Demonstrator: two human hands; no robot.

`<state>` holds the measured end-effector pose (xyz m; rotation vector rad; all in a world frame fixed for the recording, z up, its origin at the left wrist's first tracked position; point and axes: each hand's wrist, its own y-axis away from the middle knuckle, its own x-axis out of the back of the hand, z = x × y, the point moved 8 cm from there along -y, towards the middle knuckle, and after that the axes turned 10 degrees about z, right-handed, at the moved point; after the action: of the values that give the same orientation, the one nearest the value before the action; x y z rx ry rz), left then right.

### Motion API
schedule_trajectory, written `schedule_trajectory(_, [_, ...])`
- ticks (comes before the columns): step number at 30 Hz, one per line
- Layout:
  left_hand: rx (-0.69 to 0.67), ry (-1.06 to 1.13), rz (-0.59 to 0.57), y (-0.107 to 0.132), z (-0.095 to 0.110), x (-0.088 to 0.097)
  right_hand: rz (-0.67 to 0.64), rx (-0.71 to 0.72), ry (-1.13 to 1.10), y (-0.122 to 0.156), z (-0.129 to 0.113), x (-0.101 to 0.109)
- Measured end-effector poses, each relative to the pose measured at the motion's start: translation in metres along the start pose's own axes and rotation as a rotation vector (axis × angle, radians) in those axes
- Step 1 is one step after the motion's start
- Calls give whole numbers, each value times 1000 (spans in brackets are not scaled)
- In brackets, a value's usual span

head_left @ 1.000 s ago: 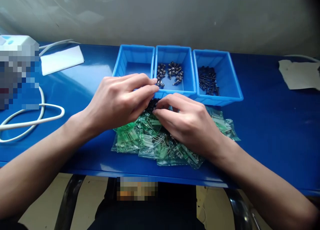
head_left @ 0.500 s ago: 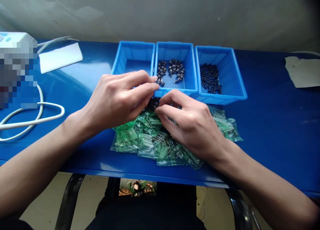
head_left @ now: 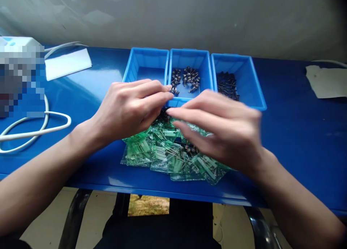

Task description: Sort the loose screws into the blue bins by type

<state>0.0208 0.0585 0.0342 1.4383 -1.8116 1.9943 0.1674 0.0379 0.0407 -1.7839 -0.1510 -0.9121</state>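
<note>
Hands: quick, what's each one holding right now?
Left hand: curled at dark screws, hold unclear.
Right hand: open, blurred, over green plastic packets.

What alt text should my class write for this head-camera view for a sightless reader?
A left hand closes on a small clump of dark metal screws and a blurred right hand hovers above a heap of clear green plastic packets on a glossy blue table, before three blue plastic bins.

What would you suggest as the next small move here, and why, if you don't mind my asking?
I'd probably bring the right hand down to the small dark cluster of screws at the left hand's fingertips. That hand is blurred and touching nothing there, while the cluster seems to lie loose on the clear green bags, just in front of the middle blue bin.
</note>
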Motion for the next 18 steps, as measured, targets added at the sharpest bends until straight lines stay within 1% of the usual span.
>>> schedule_trajectory(2, [-10, 7, 1, 0, 0, -1, -148, 88, 12, 7, -11, -19])
schedule_trajectory(3, [-21, 3, -2, 0, 1, -1, -184, 107, 38, 9, -13, -26])
schedule_trajectory(5, [-37, -11, -6, 0, 2, -2, -204, 126, 72, 10, -17, -32])
schedule_trajectory(7, [-29, -13, -5, -1, 2, -1, -204, 137, 52, 9, -18, -29])
schedule_trajectory(9, [-15, -4, -9, 0, 1, -1, -172, 132, 7, 6, -15, -18])
schedule_trajectory(11, [-2, 5, -16, 0, -1, -1, -87, 66, 4, 3, -1, 2])
schedule_trajectory(12, [-3, 9, -15, 0, -1, -1, -20, 14, 41, 2, 10, 15])
schedule_trajectory(14, [-16, 12, -15, 1, -1, -1, 114, -107, 194, 3, 35, 41])
schedule_trajectory(15, [-20, 12, -12, 1, -1, 0, 158, -151, 264, 4, 44, 52])
schedule_trajectory(16, [-21, 9, -13, 2, -2, 0, 162, -194, 307, 5, 52, 59])
schedule_trajectory(17, [-19, 2, -13, 2, -2, 0, 147, -211, 302, 6, 55, 62])
schedule_trajectory(18, [-10, -6, -14, 2, -3, 0, 102, -203, 243, 5, 55, 61])
